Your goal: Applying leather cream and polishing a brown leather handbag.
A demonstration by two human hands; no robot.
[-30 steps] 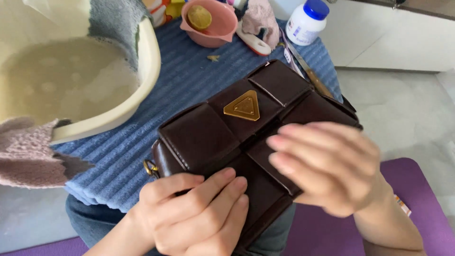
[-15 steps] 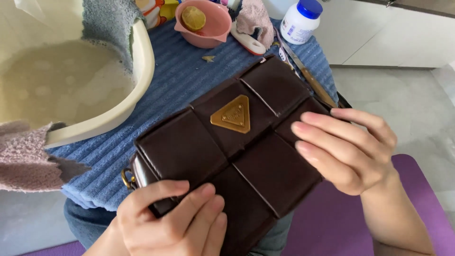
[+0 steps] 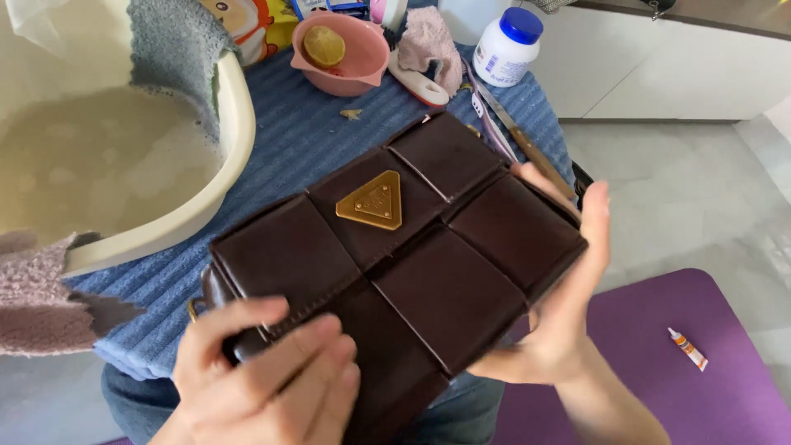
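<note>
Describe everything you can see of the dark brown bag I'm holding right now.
The dark brown bag looks like glossy leather, its face divided into padded square panels, with a gold triangular plate near the middle. A gold ring fitting shows at its left end. It lies face up and turned diagonally, over the edge of the blue ribbed cloth. The left hand grips its near left corner, and the right hand cups its right edge from the side.

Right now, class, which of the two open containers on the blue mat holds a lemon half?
The small pink bowl at the mat's far edge. The big cream basin on the left holds only cloudy water.
</note>
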